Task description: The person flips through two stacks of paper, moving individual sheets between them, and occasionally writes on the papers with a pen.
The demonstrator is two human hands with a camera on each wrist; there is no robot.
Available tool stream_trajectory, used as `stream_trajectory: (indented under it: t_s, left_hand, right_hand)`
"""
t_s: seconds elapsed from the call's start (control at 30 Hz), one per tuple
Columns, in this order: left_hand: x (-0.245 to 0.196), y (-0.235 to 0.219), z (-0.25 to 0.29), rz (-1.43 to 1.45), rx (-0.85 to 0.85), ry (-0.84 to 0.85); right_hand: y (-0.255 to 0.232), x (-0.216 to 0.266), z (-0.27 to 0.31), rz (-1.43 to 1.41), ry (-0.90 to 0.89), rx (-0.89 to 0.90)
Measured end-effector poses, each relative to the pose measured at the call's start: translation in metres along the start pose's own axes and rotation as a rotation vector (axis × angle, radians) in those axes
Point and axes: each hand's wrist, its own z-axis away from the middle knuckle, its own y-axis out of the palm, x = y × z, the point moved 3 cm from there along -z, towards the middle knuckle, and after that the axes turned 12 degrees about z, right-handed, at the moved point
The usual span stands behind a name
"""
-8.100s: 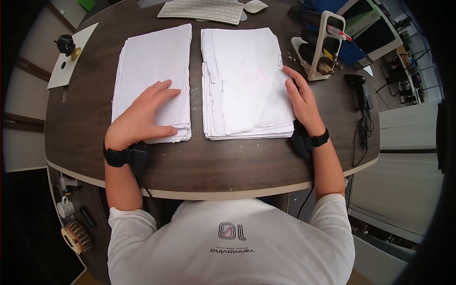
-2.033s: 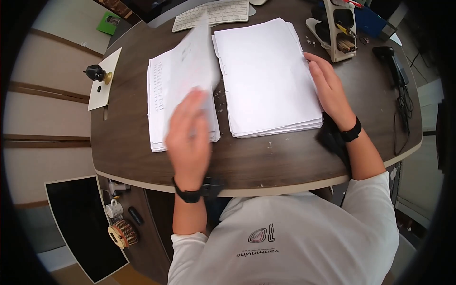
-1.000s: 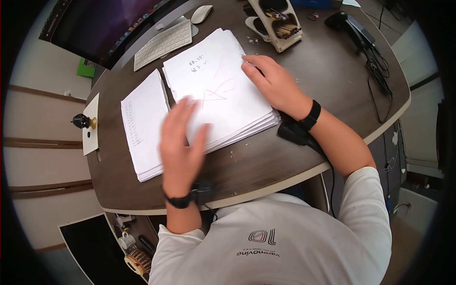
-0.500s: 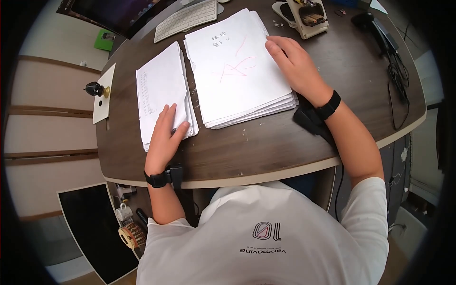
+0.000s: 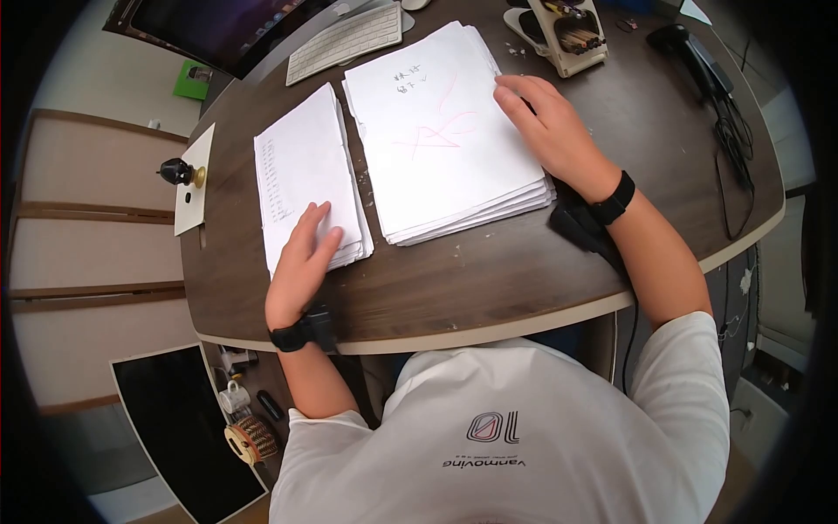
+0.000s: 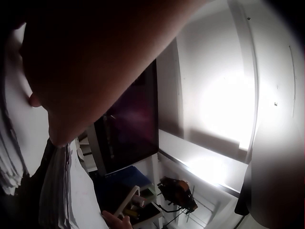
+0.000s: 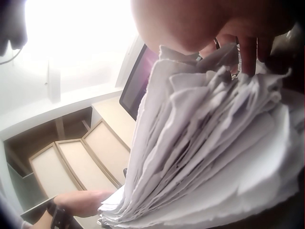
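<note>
Two stacks of white paper lie side by side on the dark desk. The left stack [image 5: 307, 157] has faint rows of writing along its left side. My left hand [image 5: 301, 262] rests at its near end, fingers loosely extended over the top sheet. On the right stack [image 5: 419, 188], the top sheet bears dark handwriting and red pen strokes. My right hand [image 5: 554, 131] lies along this stack's right edge, fingertips against the side. In the right wrist view, the fingers [image 7: 248, 55] touch the uneven, wavy sheet edges of the right stack [image 7: 190, 143].
Beyond the stacks are a white keyboard [image 5: 345, 42] and a monitor [image 5: 236, 35]. A pen holder [image 5: 563, 39] stands at the back right, near a corded black scanner [image 5: 694, 65]. At the left edge sits a black knob-like object [image 5: 175, 171] on a pale board.
The left hand lifted a sheet between the stacks, passed over the right stack, then returned to the left one. Red strokes and handwriting now show on the right stack. The right hand stays at its edge.
</note>
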Motion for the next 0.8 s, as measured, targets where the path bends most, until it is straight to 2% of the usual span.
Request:
stream_trajectory:
  t_s: [0.07,0.1,0.2,0.3,0.33,0.47,0.53,0.63,0.77,0.8]
  left_hand:
    - [-0.011,0.018,-0.003,-0.353,-0.140,0.129]
    - [-0.013,0.028,-0.005,-0.347,-0.151,0.122]
    - [-0.015,0.050,-0.012,-0.458,-0.395,0.266]
    - [-0.007,0.047,-0.015,-0.331,-0.424,0.219]
    - [-0.014,0.044,-0.011,-0.270,-0.393,0.148]
    - [-0.008,0.035,-0.004,-0.269,-0.366,0.149]
    - [0.004,0.029,-0.003,-0.105,-0.320,0.060]
    - [0.019,0.019,-0.001,0.030,-0.317,0.075]
    - [0.013,0.006,0.002,-0.025,-0.369,0.088]
    - [0.011,0.000,0.005,0.052,-0.420,-0.059]
  right_hand:
    - [0.001,-0.001,0.000,0.007,-0.009,0.002]
    - [0.002,-0.002,-0.001,0.013,-0.015,-0.001]
    - [0.005,-0.006,-0.002,0.018,-0.025,0.008]
    - [0.005,-0.007,-0.001,0.033,-0.041,0.012]
    - [0.005,-0.006,-0.002,0.031,-0.037,0.020]
    - [0.004,0.000,0.000,0.029,-0.037,0.042]
    - [0.005,-0.001,0.000,0.041,-0.047,0.052]
    - [0.004,0.001,0.001,0.048,-0.050,0.068]
    - [0.002,0.004,0.001,0.042,-0.037,0.083]
    - [0.002,0.006,0.001,0.040,-0.038,0.077]
